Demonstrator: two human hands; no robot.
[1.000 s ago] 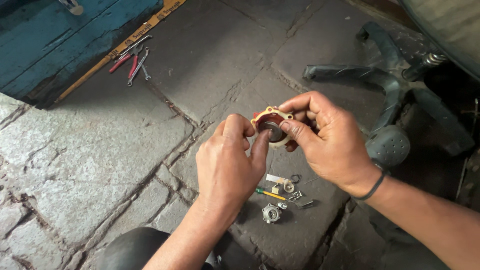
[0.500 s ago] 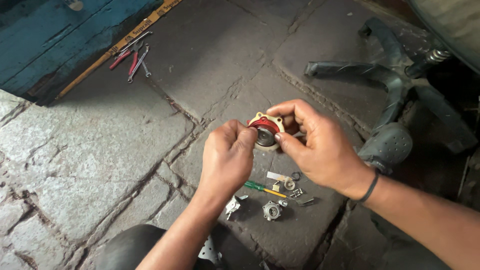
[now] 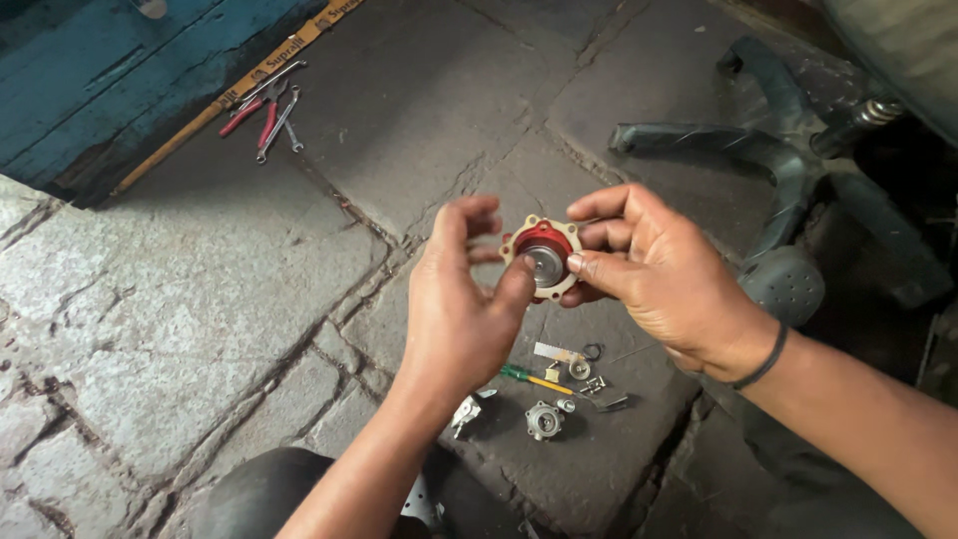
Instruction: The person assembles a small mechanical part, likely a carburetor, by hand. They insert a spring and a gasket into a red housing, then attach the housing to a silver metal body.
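Since the earlier frame, both hands have risen slightly. Head view: right hand (image 3: 671, 281) pinches the round red diaphragm part (image 3: 541, 258) at its rim above the stone floor (image 3: 200, 299); left hand (image 3: 461, 299) thumb touches its face, fingers spread. Small metal parts (image 3: 559, 399) lie below.

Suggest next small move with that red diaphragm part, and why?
Probably press the metal centre flat with the left thumb. The right hand pinches the round red diaphragm disc by its tan lobed rim, face up, while the left hand has its thumb at the disc's lower edge. The grip looks steady; small metal parts lie on the stone floor below.
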